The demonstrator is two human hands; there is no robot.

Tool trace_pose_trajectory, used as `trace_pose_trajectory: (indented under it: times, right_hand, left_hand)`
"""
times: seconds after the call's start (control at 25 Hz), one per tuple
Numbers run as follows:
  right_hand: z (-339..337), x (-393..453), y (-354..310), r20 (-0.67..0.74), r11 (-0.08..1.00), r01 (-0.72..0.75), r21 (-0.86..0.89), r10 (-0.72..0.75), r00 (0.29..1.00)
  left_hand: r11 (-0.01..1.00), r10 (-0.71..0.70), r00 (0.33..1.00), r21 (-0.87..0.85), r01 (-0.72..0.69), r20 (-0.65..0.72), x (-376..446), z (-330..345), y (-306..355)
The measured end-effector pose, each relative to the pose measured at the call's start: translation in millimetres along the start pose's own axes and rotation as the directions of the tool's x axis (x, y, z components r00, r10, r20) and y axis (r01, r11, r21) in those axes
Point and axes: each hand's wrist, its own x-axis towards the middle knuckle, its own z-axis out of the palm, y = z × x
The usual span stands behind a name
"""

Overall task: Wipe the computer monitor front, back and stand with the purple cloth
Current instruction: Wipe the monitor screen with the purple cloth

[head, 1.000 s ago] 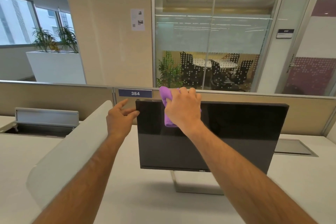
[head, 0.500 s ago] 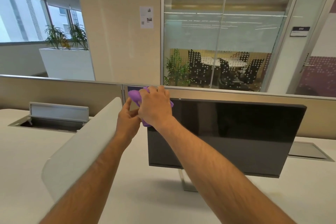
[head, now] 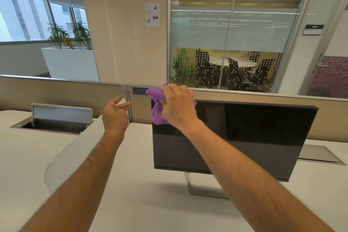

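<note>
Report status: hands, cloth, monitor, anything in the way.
Right hand grips cloth at monitor top left corner. Left hand open, off the monitor. Nothing blocking the screen.

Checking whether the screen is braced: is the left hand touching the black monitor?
No: the left hand hangs open in the air, apart from the black flat-screen monitor.

Dark door sign at upper right, on the glass partition frame: white digits that look like "020", small and blurry; line below unreadable. Purple desk label on the partition, centre: one white character beside the cloth, maybe "3", remainder covered. Paper notice on the pillar: print too small to read.
</note>
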Motion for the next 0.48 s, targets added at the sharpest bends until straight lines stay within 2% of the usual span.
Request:
trace_pose_trajectory:
  times: [0.04,0.12,0.2,0.24,0.32,0.36,0.44,0.48]
  right_hand:
    - [4.4,-7.7,-4.6,0.046,0.988,0.152,-0.040,-0.150,0.988]
    - [12.2,-23.1,-8.3,0.198,0.886,0.453,-0.096,-0.429,0.881]
    - [15.0,-40.7,-2.7,0.344,0.818,0.568,-0.086,-0.511,0.788]
    - [16.0,-49.9,2.8,0.354,0.819,0.568,-0.080,-0.509,0.785]
    - [11.7,-65.1,16.9,0.238,0.845,0.523,-0.112,-0.488,0.840]
    - [7.6,-70.8,25.4,0.141,0.863,0.481,-0.150,-0.463,0.875]
    - [-3.7,-79.1,43.8,-0.060,0.892,0.377,-0.251,-0.403,0.913]
    - [-8.8,-81.9,52.7,-0.123,0.893,0.333,-0.304,-0.383,0.915]
  left_hand:
    - [1.000,0.019,1.000,-0.007,-0.019,-0.001,2.5,3.0,4.6]
    - [0.997,0.079,0.997,-0.015,-0.079,0.003,4.5,8.5,15.7]
    - [0.983,0.180,0.983,0.017,-0.180,0.022,3.4,12.4,22.9]
    - [0.967,0.246,0.969,0.056,-0.248,0.036,0.7,13.9,25.4]
    - [0.892,0.409,0.909,0.173,-0.416,0.076,-5.0,18.0,27.7]
    - [0.817,0.511,0.852,0.245,-0.522,0.111,-7.4,20.7,26.6]
    - [0.575,0.692,0.680,0.384,-0.722,0.242,-10.1,27.2,21.3]
    - [0.453,0.733,0.603,0.434,-0.778,0.315,-10.1,30.3,17.8]
